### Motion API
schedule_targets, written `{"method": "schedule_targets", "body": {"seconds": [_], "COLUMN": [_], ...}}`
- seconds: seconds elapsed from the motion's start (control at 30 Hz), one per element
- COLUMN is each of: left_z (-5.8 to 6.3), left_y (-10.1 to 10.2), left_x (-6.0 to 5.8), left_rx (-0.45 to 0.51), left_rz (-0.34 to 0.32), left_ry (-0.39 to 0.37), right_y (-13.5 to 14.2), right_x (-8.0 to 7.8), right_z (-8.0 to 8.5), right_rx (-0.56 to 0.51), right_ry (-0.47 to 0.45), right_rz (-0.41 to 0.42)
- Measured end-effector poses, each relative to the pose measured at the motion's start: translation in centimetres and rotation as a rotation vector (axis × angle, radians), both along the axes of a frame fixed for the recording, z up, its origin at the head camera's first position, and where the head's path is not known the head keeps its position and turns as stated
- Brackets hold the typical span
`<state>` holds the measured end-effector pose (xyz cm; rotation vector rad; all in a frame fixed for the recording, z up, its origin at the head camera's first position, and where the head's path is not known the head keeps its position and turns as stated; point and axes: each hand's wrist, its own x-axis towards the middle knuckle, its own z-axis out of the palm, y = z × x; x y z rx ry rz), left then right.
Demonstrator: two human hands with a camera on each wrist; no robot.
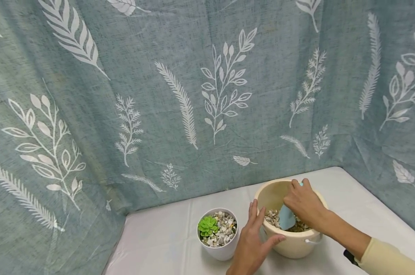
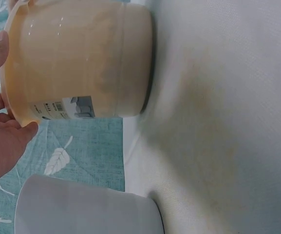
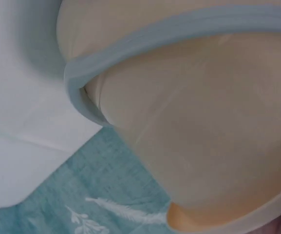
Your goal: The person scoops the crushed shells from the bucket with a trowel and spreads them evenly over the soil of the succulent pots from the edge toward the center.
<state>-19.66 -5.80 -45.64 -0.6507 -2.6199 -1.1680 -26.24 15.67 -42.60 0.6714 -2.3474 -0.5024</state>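
Note:
A cream bucket [image 1: 293, 244] stands upright on the table with small pale and brown stones [image 1: 272, 217] inside. My left hand [image 1: 251, 242] holds the bucket's near left side at the rim, thumb along the front and fingers spread round the left. In the left wrist view the same hand [image 2: 1, 141] is against the bucket wall [image 2: 72, 53], which bears a printed label. My right hand [image 1: 305, 204] reaches over the rim and grips a light blue hand trowel [image 1: 287, 218], blade down in the stones. The right wrist view shows mostly the bucket's outside [image 3: 179, 131].
Just left of the bucket stands a white pot [image 1: 219, 252] with stones and a green succulent [image 1: 208, 226]. The bucket's handle [image 3: 179, 30] hangs down its right side. A white cloth [image 1: 159, 244] covers the table; a leaf-patterned green curtain [image 1: 193, 168] hangs behind and at both sides.

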Motion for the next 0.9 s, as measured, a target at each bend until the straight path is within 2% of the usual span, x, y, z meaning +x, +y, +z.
{"method": "schedule_targets", "body": {"seconds": [0.2,0.4,0.73,0.9], "left_z": [-0.1,-0.1,-0.4,-0.4], "left_y": [0.0,-0.2,-0.1,0.1], "left_x": [0.2,0.2,0.0,0.0], "left_rx": [-0.013,-0.014,0.001,0.001], "left_rz": [0.011,0.017,0.009,0.005], "left_ry": [0.05,0.047,0.067,0.082], "right_y": [0.8,1.2,2.7,3.7], "right_x": [0.9,1.4,2.1,2.4], "right_z": [0.2,1.3,3.2,4.0], "right_rx": [-0.205,-0.37,-0.525,-0.555], "right_ry": [-0.155,-0.294,-0.384,-0.403], "right_rz": [0.004,-0.007,-0.059,-0.093]}}
